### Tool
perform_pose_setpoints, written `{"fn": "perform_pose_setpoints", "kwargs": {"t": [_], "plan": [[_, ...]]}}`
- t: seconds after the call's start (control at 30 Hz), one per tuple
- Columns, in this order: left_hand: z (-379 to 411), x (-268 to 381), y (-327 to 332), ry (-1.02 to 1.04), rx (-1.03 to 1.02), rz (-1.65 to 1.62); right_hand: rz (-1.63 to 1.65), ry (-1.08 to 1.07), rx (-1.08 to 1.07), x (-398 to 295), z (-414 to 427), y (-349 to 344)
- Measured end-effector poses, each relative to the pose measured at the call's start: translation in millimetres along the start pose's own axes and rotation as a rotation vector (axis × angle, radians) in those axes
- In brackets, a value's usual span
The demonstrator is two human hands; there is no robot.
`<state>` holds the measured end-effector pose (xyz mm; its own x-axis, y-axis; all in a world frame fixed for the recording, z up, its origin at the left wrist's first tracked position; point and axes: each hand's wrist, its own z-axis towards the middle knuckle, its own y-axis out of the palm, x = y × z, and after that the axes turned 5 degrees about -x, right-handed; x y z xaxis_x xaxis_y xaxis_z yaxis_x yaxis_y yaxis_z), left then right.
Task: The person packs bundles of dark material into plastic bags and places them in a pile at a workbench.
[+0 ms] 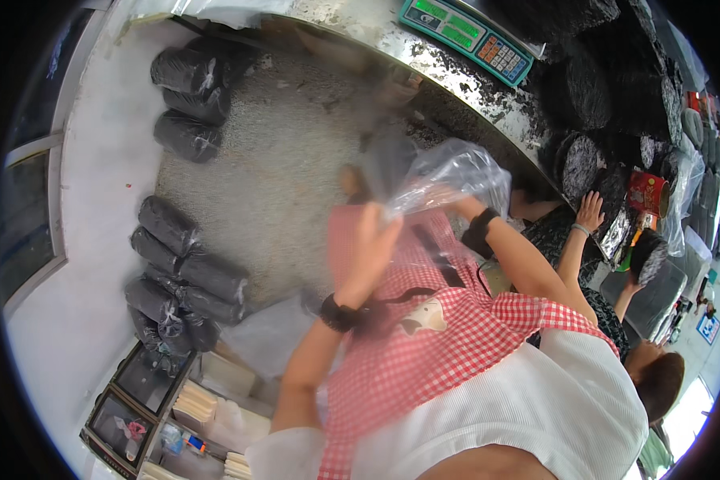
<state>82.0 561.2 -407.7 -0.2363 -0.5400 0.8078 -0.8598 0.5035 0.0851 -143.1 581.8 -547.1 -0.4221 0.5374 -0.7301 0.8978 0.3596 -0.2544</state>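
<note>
A clear plastic bag [468, 171] is stretched out in front of my red-and-white checked apron. My left hand [369, 249] has its fingers at the bag's near edge, blurred. On the other side, my right hand [447, 198] is partly hidden behind or inside the bag, with the film wrapped around it. Each wrist wears a dark band. Beyond the bag's far side runs the edge of a worn metal worktop, on which a digital scale [468, 39] with a lit green display lies.
Filled black bags [189, 135] lie by the white wall, with a larger pile [213, 282] nearer. Drawers and shelves [150, 414] stand at lower left. Dark round sheets [579, 162] are stacked on the worktop. A co-worker's hand [589, 213] rests near a red packet [647, 193].
</note>
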Motion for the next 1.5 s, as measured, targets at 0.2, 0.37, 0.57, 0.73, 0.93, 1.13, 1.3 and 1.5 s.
{"fn": "perform_pose_setpoints", "kwargs": {"t": [0.2,0.37,0.57,0.73,0.93,1.13,1.3,1.5], "plan": [[23.8,23.8,32.4,-0.081,-0.554,-0.318,-0.752,0.188,-0.339,-17.3,44.9,52.0],[-3.9,112.3,13.5,0.259,-0.654,-0.173,-0.956,0.21,-0.334,-4.1,109.9,87.2],[-19.3,160.0,-47.9,0.179,-0.952,-0.089,-1.733,-0.307,0.049,92.0,143.2,103.1],[-22.3,173.2,-101.4,0.316,-1.011,0.01,-1.203,-0.427,0.072,60.3,158.6,89.4],[40.1,172.8,-107.1,0.667,-0.53,0.767,-1.049,-0.142,-0.141,-4.2,174.5,79.0],[102.8,98.0,-137.1,0.342,-0.3,0.957,-0.905,-0.359,-0.155,-219.8,112.7,3.0],[102.1,180.3,-109.4,0.286,-0.206,0.928,-0.354,-0.25,0.426,-280.3,-25.5,-191.1],[125.2,140.9,-139.1,0.248,-0.017,0.823,0.115,0.406,1.387,-170.8,-46.6,-498.6]]}}
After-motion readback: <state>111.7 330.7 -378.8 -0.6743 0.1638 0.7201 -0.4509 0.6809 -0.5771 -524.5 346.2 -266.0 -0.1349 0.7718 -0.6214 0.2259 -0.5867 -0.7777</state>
